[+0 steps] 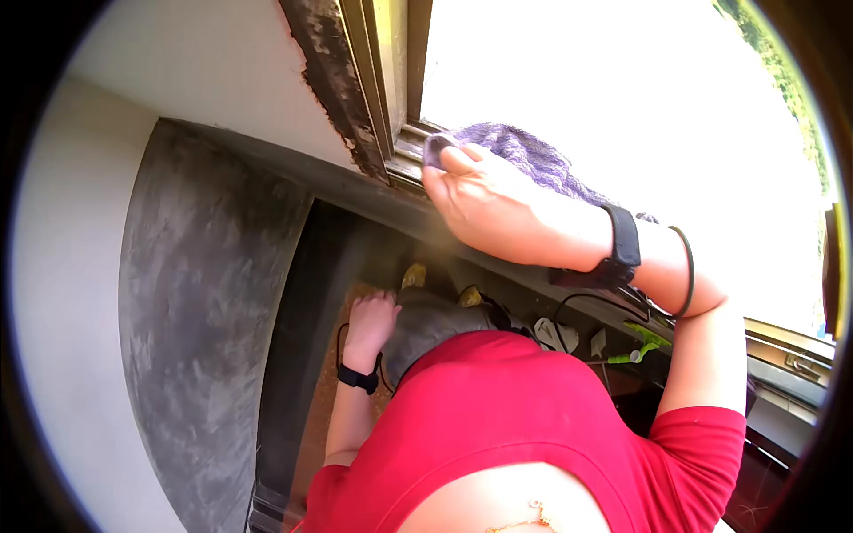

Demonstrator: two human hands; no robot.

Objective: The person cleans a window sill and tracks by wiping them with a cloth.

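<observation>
My right hand [484, 200] is up at the corner of the window frame, its fingers closed on a purple cloth [533, 158]. The cloth bunches behind the hand and trails along the forearm, against the sill track [409, 153]. Its fingertips are partly hidden by the cloth and the thumb. Lower down, my left hand [373, 322] is beside my grey-clad thigh [425, 327], back of the hand upward. Its fingers bend away from view, so whether they hold anything is hidden.
A worn, peeling dark strip [333, 80] runs beside the window frame [413, 62]. A dark grey panel [204, 311] stands at left. Beyond my body lie a bright green tool-like object [635, 354], a white crumpled item [555, 335] and a black cable [591, 297].
</observation>
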